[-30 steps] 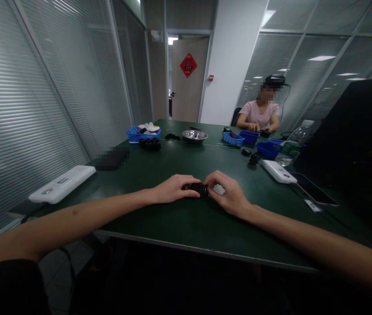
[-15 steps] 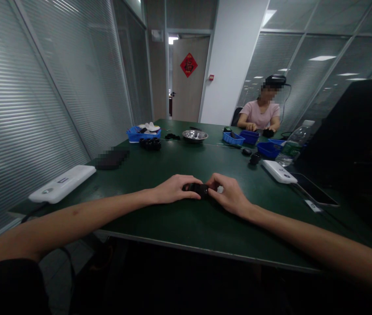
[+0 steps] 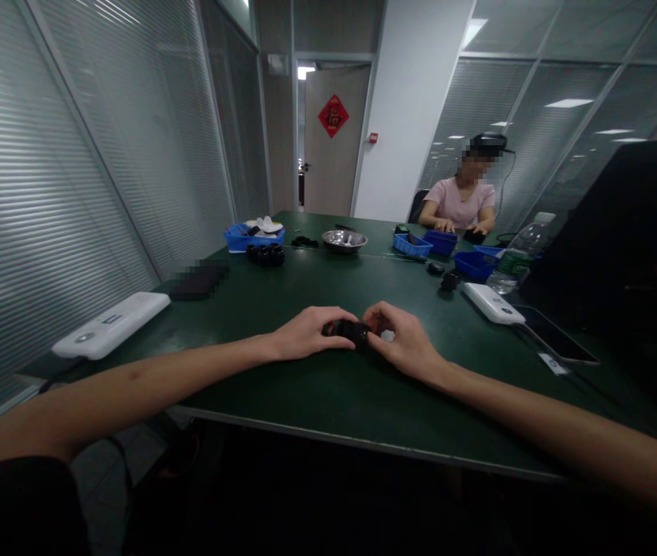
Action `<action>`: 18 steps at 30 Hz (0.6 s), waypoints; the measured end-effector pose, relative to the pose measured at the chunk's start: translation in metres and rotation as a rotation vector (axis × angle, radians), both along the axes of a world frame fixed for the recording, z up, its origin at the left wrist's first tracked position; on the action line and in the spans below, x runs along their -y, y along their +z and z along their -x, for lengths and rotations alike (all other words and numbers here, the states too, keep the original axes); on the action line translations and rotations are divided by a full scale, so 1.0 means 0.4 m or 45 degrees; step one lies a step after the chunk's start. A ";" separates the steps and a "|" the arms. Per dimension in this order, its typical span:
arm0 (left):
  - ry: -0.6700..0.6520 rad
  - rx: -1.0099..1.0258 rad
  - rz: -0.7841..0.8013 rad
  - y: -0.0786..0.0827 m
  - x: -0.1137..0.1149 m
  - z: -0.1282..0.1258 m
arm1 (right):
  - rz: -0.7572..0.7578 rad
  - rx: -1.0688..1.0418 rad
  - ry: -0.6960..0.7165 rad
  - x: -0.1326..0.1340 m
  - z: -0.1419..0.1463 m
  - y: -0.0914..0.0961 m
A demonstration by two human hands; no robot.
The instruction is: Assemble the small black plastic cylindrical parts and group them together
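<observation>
A small black part (image 3: pixel 352 333) sits between both my hands on the dark green table (image 3: pixel 328 394). My left hand (image 3: pixel 308 333) curls its fingers round the part's left end. From the right, my right hand (image 3: pixel 402 340) pinches the other end with closed fingers. Both forearms rest along the table's near edge. What the part is, I cannot make out.
A white device (image 3: pixel 109 324) lies at the left, another white device (image 3: pixel 491 302) and a phone (image 3: pixel 557 333) at the right. Farther back are blue trays (image 3: pixel 252 235), a metal bowl (image 3: pixel 343 239), black parts (image 3: pixel 266 254) and a water bottle (image 3: pixel 521 251). A person in pink (image 3: pixel 458 202) works at the far end.
My hands stay on the black part; the fingers of both shift slightly, the right hand's fingertips lifting a little.
</observation>
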State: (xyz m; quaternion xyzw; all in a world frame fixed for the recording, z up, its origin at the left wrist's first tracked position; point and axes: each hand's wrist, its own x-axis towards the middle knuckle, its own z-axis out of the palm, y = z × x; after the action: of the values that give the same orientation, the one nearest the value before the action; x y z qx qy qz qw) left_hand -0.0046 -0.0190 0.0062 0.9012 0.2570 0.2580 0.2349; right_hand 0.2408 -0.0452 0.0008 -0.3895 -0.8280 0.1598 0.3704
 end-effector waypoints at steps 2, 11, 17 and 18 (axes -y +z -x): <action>0.029 0.033 -0.016 -0.001 0.001 0.001 | 0.072 0.021 -0.056 -0.005 -0.001 -0.002; 0.080 0.025 -0.021 0.002 0.006 0.000 | 0.168 0.052 -0.059 -0.013 -0.011 -0.003; 0.065 -0.010 -0.017 -0.005 0.004 -0.002 | 0.103 -0.042 0.017 -0.018 -0.012 -0.016; 0.065 -0.010 -0.021 -0.005 0.004 -0.002 | 0.106 -0.059 0.028 -0.019 -0.012 -0.017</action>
State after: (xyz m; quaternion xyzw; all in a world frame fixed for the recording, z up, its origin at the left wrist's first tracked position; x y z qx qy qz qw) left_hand -0.0038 -0.0206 0.0041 0.8973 0.2787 0.2623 0.2199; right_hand 0.2455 -0.0377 -0.0060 -0.3918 -0.8161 0.2071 0.3710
